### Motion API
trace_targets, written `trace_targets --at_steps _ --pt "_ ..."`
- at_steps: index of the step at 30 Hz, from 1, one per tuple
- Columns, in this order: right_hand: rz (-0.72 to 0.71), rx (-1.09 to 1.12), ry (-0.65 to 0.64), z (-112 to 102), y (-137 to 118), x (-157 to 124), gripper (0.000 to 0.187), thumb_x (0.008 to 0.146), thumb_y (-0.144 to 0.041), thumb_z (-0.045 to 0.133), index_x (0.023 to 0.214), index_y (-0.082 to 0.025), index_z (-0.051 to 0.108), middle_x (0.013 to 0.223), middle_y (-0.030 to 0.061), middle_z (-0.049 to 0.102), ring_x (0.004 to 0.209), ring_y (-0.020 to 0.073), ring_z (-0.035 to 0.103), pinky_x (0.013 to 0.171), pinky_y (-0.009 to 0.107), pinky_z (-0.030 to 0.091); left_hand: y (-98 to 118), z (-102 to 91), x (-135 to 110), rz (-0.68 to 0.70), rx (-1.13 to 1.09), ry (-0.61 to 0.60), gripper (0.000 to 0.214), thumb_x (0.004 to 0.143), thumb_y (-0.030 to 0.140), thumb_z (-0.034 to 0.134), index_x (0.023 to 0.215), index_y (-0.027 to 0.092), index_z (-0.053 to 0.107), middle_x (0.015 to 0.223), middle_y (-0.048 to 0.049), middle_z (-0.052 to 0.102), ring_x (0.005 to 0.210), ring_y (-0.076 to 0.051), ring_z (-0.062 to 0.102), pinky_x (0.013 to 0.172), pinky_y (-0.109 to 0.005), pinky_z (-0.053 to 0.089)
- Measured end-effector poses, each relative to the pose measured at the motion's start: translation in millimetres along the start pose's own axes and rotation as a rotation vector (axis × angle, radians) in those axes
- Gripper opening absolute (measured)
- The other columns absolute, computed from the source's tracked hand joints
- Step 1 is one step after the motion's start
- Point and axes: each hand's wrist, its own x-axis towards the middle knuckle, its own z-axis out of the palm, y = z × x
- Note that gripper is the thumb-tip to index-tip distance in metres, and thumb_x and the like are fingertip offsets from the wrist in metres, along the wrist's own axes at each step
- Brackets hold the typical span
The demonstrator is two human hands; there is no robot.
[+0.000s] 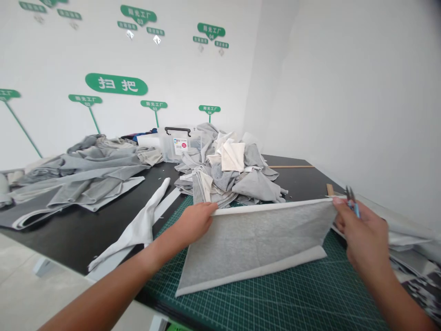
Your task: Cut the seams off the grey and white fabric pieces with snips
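A grey piece of cloth [255, 246] with white strips along its long edges is stretched between my two hands over a green cutting mat [275, 299]. My left hand [198, 223] is closed on its upper left edge. At the upper right corner, the thumb and fingers of my right hand [363, 230] pinch the fabric. The same hand also holds small thread snips [353, 202] with light blue handles, their dark tips pointing up. The lower edge of the cloth hangs near or on the mat; contact is hard to tell.
Beyond the mat lies a heap of grey and cream cloth pieces [230, 161]. A clear lidded box [181, 142] stands behind it. Layered grey fabric [93, 170] covers the left of the black table [69, 241]. A twisted white cloth [141, 223] and more fabric [409, 243] flank the mat.
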Motion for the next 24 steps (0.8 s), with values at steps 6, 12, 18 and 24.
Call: trace_targets --at_steps 6,12,18,24 --pt "-0.096 0.071 0.029 -8.8 -16.5 11.0 0.029 0.079 -0.038 0.081 0.081 -0.016 0.062 0.062 -0.0059 0.036 0.053 0.0069 0.032 0.045 0.023 0.02 -15.5 -34.2 -12.3 -0.091 -0.43 0.162 0.026 0.094 0.022 0.046 0.114 0.023 0.061 0.092 -0.0036 0.069 0.085 -0.021 0.063 0.075 -0.029 0.045" --pt "-0.098 0.078 0.046 -12.1 -32.3 21.9 0.026 0.079 -0.037 0.08 0.078 -0.017 0.062 0.061 -0.005 0.035 0.052 0.0076 0.032 0.045 0.027 0.02 -16.4 -89.8 -20.0 0.004 -0.831 -0.031 0.039 0.093 0.051 0.053 0.081 0.017 0.067 0.079 -0.0022 0.061 0.075 -0.018 0.055 0.067 -0.026 0.041" --pt "-0.078 0.114 0.003 -14.3 -43.9 26.0 0.034 0.078 -0.044 0.081 0.076 -0.016 0.062 0.064 -0.004 0.035 0.053 0.0077 0.032 0.044 0.026 0.018 -19.8 -114.8 -27.2 -0.076 -1.048 -0.061 0.038 0.091 0.054 0.056 0.099 0.019 0.07 0.094 -0.0039 0.064 0.088 -0.02 0.057 0.076 -0.028 0.045" --pt "-0.063 0.085 -0.009 -22.2 -57.3 28.9 0.036 0.078 -0.044 0.082 0.073 -0.018 0.058 0.063 -0.0042 0.033 0.052 0.008 0.031 0.046 0.028 0.017 -17.1 -123.8 -24.5 -0.081 -1.07 0.061 0.039 0.092 0.054 0.056 0.097 0.017 0.068 0.096 -0.0049 0.065 0.091 -0.021 0.058 0.083 -0.031 0.046"
